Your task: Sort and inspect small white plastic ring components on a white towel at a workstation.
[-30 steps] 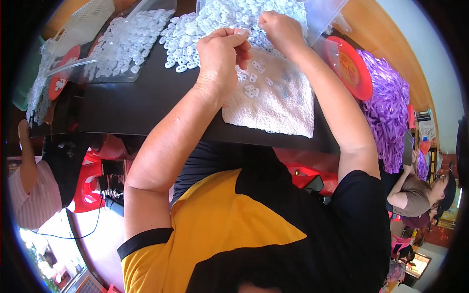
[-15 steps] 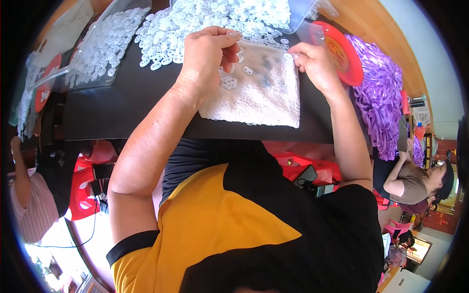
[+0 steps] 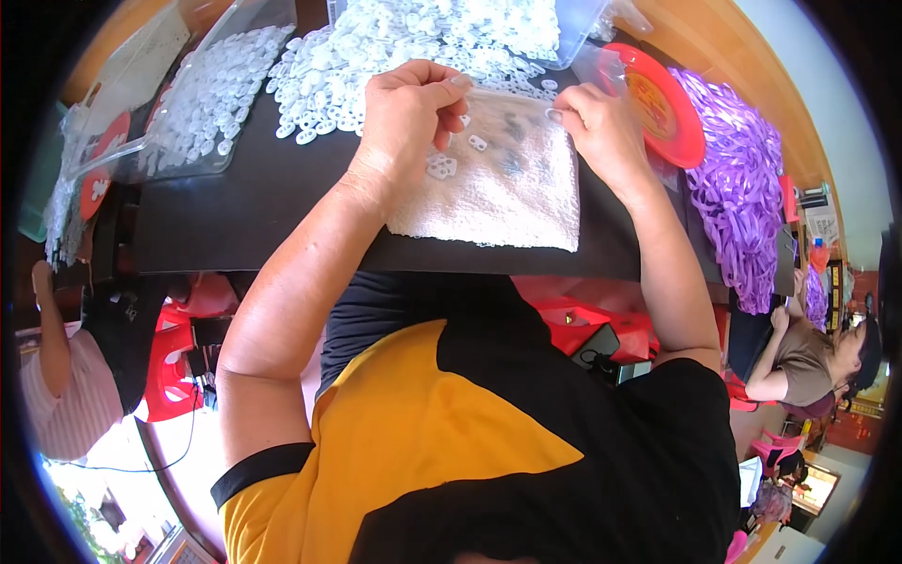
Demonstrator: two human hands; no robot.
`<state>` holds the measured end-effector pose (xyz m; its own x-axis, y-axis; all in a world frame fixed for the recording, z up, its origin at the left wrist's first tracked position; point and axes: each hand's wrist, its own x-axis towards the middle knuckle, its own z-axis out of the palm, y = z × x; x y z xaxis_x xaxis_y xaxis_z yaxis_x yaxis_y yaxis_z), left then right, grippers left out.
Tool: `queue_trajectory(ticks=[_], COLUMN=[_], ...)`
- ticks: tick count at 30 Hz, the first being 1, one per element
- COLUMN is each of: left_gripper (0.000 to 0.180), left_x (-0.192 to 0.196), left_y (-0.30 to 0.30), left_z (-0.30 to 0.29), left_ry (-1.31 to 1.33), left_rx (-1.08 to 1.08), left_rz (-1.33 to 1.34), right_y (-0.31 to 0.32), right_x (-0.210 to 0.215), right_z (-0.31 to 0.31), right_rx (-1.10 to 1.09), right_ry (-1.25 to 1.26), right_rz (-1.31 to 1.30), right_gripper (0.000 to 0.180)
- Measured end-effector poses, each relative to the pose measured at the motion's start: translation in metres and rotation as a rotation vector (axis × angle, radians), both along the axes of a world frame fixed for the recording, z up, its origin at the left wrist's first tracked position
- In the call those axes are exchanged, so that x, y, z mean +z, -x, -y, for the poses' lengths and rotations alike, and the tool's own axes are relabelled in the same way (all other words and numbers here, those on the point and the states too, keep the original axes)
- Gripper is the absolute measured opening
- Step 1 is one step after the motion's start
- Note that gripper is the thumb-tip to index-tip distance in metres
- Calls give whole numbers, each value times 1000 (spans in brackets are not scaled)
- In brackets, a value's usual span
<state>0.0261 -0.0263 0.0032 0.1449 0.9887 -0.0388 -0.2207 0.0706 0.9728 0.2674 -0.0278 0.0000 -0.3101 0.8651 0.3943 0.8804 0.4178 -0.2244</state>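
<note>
A pale, nubbly cloth [image 3: 507, 211] with dark smudges lies on the dark table before me. Small white oval plastic pieces with holes [image 3: 477, 143] rest on it, several of them bunched [image 3: 441, 167] beside my left wrist. My left hand [image 3: 406, 117] is over the cloth's far left corner, thumb and forefinger pressed together and the other fingers curled; what they hold is hidden. At the far right corner, my right hand [image 3: 603, 130] pinches a small pale bit at its fingertips, seemingly one of the white plastic pieces.
Beyond my hands spreads a heap of white plastic pieces [image 3: 413, 42]. A clear tub [image 3: 202, 103] of them stands at left. A red plate [image 3: 662, 103] and a purple ribbon heap [image 3: 733, 188] are at right. Other people sit at left [image 3: 75, 395] and right [image 3: 813, 362].
The whole view has shifted slightly. Both hands stay at the cloth's far corners, still pinched. The white bit at my right fingertips shows less clearly now.
</note>
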Motion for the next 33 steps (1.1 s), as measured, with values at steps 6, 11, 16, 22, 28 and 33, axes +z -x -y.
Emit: queue_trajectory(ticks=[6, 11, 16, 22, 28, 33], left_gripper=[12, 12, 12, 13, 14, 15], left_x=[-1, -1, -2, 0, 2, 5], left_y=[-1, -1, -1, 1, 0, 3], left_z=[1, 1, -1, 1, 2, 6], left_ry=[-3, 1, 14, 27, 5, -3], left_rx=[-23, -18, -21, -21, -65, -77], left_rz=[26, 43, 66, 65, 39, 26], right_y=[10, 31, 59, 60, 13, 50], right_x=[11, 24, 32, 28, 10, 27], right_z=[1, -4, -1, 9, -9, 2], right_rx=[-82, 83, 51, 151, -67, 67], right_ry=[-45, 201, 402, 406, 148, 343], right_rz=[407, -348, -789, -880, -374, -803], right_gripper=[11, 14, 16, 16, 17, 17])
